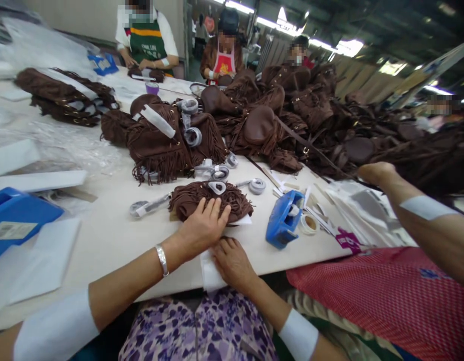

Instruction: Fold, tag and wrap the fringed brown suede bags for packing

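My left hand (202,225) lies flat, fingers spread, on a brown fringed suede bag (211,199) in front of me on the white table (115,225). My right hand (232,260) sits at the table's near edge, fingers curled down onto a white sheet of paper (209,273) that pokes out from under the bag. Grey-wrapped strap parts (151,204) stick out from the bag on both sides.
A blue tape dispenser (283,218) and a tape roll (309,224) stand right of the bag. A co-worker's arm (416,210) reaches in from the right over white papers (352,210). Heaps of brown fringed bags (292,110) fill the far table. A blue tray (14,218) sits left.
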`<state>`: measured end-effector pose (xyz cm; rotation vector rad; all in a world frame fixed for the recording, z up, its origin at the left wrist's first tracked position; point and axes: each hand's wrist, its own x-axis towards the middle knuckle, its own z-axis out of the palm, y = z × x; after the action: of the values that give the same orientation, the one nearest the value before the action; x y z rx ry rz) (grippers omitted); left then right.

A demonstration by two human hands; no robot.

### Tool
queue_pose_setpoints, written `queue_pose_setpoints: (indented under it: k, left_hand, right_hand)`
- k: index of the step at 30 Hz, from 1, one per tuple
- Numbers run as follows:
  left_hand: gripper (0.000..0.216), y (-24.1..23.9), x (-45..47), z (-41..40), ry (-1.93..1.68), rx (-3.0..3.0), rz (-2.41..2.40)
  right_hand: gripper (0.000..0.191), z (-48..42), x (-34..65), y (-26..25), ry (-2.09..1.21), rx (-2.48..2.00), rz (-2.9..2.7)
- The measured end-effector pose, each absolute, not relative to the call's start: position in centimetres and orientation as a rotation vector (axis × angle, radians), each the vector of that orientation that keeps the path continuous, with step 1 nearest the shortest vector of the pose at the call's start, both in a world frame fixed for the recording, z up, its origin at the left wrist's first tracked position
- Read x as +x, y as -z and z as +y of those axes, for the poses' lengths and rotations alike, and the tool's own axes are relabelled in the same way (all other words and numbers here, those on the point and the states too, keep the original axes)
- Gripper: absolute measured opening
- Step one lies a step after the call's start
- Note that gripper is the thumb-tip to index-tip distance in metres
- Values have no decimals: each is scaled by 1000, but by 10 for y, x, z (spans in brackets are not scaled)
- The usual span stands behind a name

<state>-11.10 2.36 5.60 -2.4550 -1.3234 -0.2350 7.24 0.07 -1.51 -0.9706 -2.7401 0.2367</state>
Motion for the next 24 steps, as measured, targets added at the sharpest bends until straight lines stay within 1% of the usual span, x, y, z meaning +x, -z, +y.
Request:
queue_pose_setpoints:
  k: [4, 6, 8, 14, 18, 21, 24]
  left_hand:
    - [49, -34, -96, -16, 215, -2377, -1354]
    - [48, -24, -93, -27, 215, -2337, -1353]
    - [48, -22, -93, -30, 228, -2300, -1345]
    - [50, -35, -97, -29, 287, -2221, -1338]
    - [50, -13, -99, -44, 343, -2188, -1302]
    - [52, 11, -99, -53, 370, -2164, -1315]
    - [58, 26, -101, -55, 432, -2122, -1361]
  right_hand:
    - [28, -5, 72, 24, -235, -1034, -2726]
    - [29, -6, 70, 28, -234, -1071, -2734]
    - [34, -7, 69, 31, -228, -1085, -2714]
    - [48, -9, 68, 33, -207, -1038, -2613]
    - [58, -8, 68, 38, -153, -1020, -2620]
    - [58, -8, 67, 41, -107, -1027, -2610]
    - [52, -16, 71, 49, -71, -1028, -2606]
